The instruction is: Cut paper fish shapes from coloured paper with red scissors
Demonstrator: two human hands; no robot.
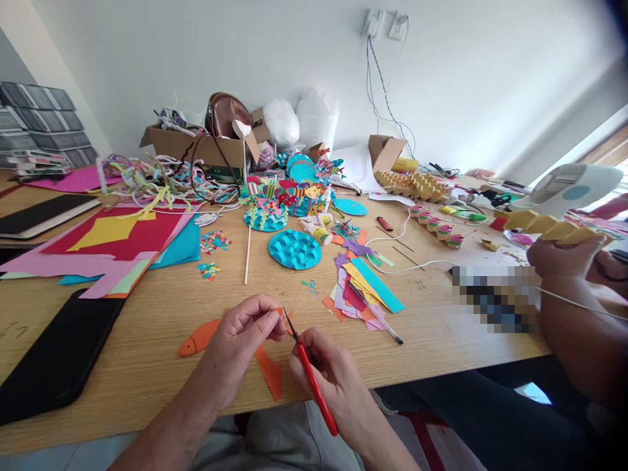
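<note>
Pale wall (275,46) with 2 outlets (398,27), orange fish (196,341) on wooden table (157,320).

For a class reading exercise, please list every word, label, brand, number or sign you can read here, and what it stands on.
No text reads clearly.
Yellow-and-white bottles: any print too small to read.
Table: dark marks, too faint to read.
Pixelated patch at right: nothing readable.

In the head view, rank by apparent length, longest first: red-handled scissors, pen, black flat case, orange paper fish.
1. Black flat case
2. Red-handled scissors
3. Pen
Unranked: orange paper fish; the left hand seems to cover part.
</note>
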